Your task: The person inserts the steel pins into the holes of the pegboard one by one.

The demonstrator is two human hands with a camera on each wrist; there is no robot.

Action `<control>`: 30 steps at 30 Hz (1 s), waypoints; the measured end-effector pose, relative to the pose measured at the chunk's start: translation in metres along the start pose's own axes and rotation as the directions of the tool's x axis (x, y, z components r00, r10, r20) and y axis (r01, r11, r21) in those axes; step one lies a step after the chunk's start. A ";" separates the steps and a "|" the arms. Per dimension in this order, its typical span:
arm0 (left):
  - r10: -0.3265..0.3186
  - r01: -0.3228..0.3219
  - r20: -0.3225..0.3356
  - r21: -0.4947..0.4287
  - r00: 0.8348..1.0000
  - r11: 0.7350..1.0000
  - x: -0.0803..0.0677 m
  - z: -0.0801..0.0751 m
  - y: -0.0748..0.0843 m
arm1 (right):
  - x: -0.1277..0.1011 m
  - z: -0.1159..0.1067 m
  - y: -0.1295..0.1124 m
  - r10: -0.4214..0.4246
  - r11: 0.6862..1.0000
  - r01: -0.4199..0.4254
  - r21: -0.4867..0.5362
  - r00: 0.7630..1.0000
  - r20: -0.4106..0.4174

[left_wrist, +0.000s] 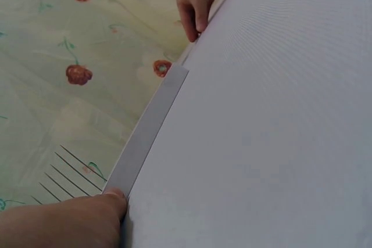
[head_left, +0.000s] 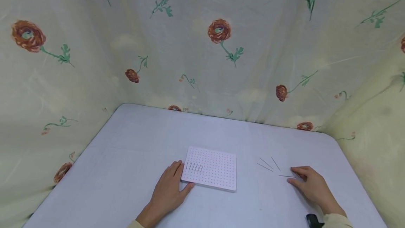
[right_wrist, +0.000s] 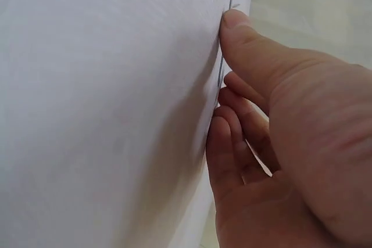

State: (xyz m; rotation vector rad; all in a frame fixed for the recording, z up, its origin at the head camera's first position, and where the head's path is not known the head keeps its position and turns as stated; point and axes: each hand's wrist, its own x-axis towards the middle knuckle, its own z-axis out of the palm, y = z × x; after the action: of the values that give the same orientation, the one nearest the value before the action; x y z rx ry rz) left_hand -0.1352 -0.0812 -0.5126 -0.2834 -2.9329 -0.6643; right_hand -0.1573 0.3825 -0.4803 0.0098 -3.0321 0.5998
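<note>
A white perforated board (head_left: 215,171) lies flat on the grey table (head_left: 133,150). Several thin metal pins (head_left: 194,167) stand in a row in its near left corner and show again as the standing pins (left_wrist: 64,172) in the left wrist view. My left hand (head_left: 183,176) rests flat against the board's left edge, with its thumb (left_wrist: 110,201) on the board's rim (left_wrist: 151,126). My right hand (head_left: 291,176) is to the right of the board, pinching one loose pin (head_left: 285,176) that lies on the table. The right wrist view shows its thumb (right_wrist: 232,21) pressing that pin (right_wrist: 221,68).
Three more loose pins (head_left: 267,164) lie on the table between the board and my right hand. A floral cloth (head_left: 218,45) hangs around the table on the back and both sides. A small dark object (head_left: 311,220) sits at my right wrist.
</note>
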 end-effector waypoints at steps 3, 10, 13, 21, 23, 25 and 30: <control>-0.006 0.006 0.001 -0.002 1.000 1.000 0.000 0.001 0.000 | 0.002 0.000 -0.002 -0.021 1.000 0.020 -0.022 1.000 -0.001; 0.000 0.000 -0.007 -0.001 1.000 1.000 -0.001 0.001 0.000 | 0.003 0.001 -0.004 -0.026 0.999 0.025 -0.043 0.999 -0.030; 0.000 0.000 -0.002 -0.004 1.000 1.000 -0.001 0.001 0.000 | 0.003 0.001 -0.003 -0.023 0.999 0.021 -0.043 0.999 -0.048; 0.003 -0.003 -0.004 -0.010 1.000 1.000 0.000 0.001 0.000 | 0.004 0.001 -0.002 0.042 0.998 -0.042 -0.039 0.999 -0.010; 0.006 -0.006 -0.006 -0.010 1.000 1.000 0.000 0.002 0.000 | 0.005 0.001 -0.001 0.045 0.998 -0.046 -0.036 0.999 -0.007; 0.007 -0.007 -0.007 -0.010 1.000 1.000 0.000 0.002 0.000 | 0.005 0.001 -0.001 0.042 0.998 -0.043 -0.040 0.999 -0.008; 0.008 -0.008 -0.007 -0.010 1.000 1.000 0.000 0.001 0.000 | 0.005 0.003 -0.001 0.042 0.998 -0.043 -0.053 0.999 -0.008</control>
State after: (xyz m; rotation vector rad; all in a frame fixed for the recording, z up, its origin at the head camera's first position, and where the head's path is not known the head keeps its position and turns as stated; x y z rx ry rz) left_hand -0.1354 -0.0808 -0.5139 -0.2935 -2.9210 -0.6778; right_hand -0.1627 0.3807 -0.4822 -0.0591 -3.0471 0.5213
